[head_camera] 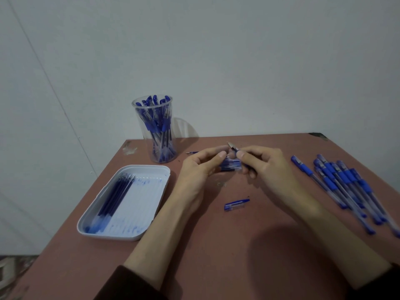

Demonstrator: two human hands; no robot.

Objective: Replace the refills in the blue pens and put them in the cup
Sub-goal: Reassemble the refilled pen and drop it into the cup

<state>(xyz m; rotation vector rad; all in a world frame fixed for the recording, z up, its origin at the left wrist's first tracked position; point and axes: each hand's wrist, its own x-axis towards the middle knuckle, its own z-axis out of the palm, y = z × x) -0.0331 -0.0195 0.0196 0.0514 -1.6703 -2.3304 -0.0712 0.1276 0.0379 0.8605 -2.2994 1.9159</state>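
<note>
Over mid-bench [249, 252], gripping a pen [231, 166] in the curled left hand [194, 169]; pinching its tip end [230, 145] between thumb and fingers of the right hand [268, 167]. Behind, to the left: cup [141, 135] packed with pens [159, 124]. Left: tray [149, 168] holding refills [114, 191]. Just in front of the hands: cap [236, 205]. Far right: pile [344, 182] of the same pens, flat on the bench.

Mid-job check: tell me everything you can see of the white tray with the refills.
The white tray looks like plastic: rectangular, rounded corners, raised rim, ribbed floor smeared with blue ink. It lies flat on the reddish table near its left edge, nearer the person than the clear cup. Several dark blue refills lie side by side along its left side. Nothing else touches it.
</note>
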